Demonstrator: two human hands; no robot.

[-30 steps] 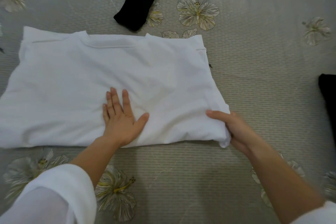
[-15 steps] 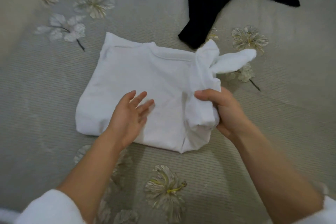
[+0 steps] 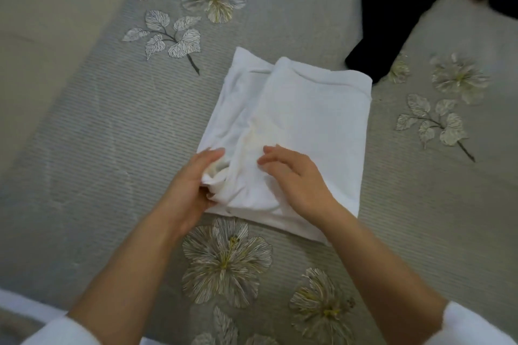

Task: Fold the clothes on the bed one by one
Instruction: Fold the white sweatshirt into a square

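Note:
A white shirt (image 3: 316, 123) lies folded into a narrow rectangle in the middle of the bed, its right part laid over the left. My left hand (image 3: 193, 185) grips the bunched near-left corner of the shirt, fingers curled round the cloth. My right hand (image 3: 294, 176) rests flat on top of the folded layer near its front edge, fingers stretched out and pointing left.
A black garment (image 3: 392, 8) lies spread at the far right, its end reaching close to the shirt's far right corner. The grey bedspread (image 3: 98, 148) with embroidered flowers stretches to the left and in front of the shirt.
My right hand carried the shirt's right side over to the left and let go, then laid flat on it. My left hand moved from the top to grip the near-left corner.

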